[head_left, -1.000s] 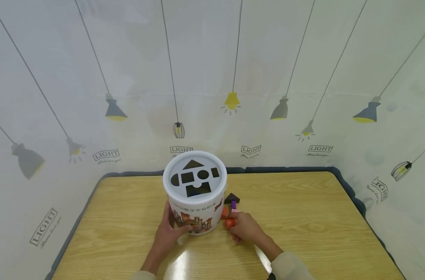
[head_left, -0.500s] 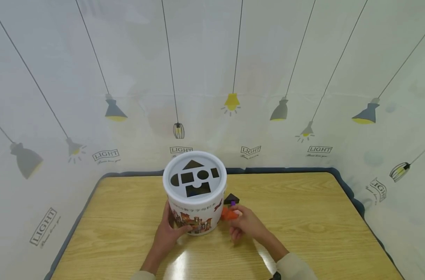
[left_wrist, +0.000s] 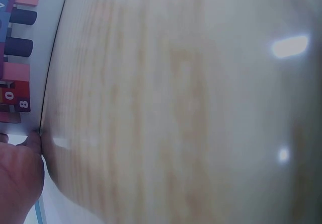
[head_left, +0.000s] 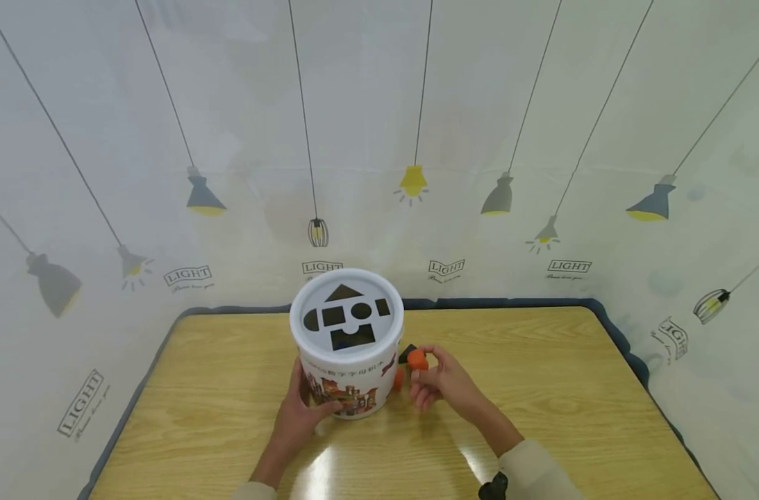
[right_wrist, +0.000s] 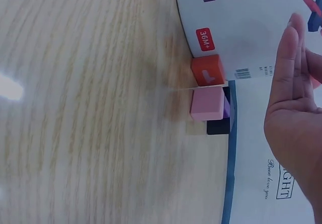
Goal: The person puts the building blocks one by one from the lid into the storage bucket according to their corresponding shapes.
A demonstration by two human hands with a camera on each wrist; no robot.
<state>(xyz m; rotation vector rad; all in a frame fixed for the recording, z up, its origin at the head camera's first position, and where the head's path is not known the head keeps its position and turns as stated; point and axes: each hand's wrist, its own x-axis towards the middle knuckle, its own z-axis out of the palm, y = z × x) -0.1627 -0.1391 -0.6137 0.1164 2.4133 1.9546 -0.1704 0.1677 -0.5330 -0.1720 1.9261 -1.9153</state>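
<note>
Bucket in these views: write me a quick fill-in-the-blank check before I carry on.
1. In the head view, the orange block pinched by the right hand is to the ____ of the bucket.
2. The topmost hole in the lid is shaped like a ____.
3. The bucket's red label reads ____.
Missing words: right; triangle; 36M+.

1 tabletop [head_left: 541, 389]: wood-grain, smooth, glossy, glaring at its near side. 1 tub [head_left: 354, 376], left of centre: smooth, printed, plastic-looking; white lid [head_left: 348, 317], low sheen. 1 held orange block [head_left: 418, 360], 1 pink block [right_wrist: 207, 104]: smooth, matt-looking. 1 far wall covering [head_left: 367, 139]: matt, faintly creased. 2 near sleeves [head_left: 535, 472]: matt cloth.
</note>
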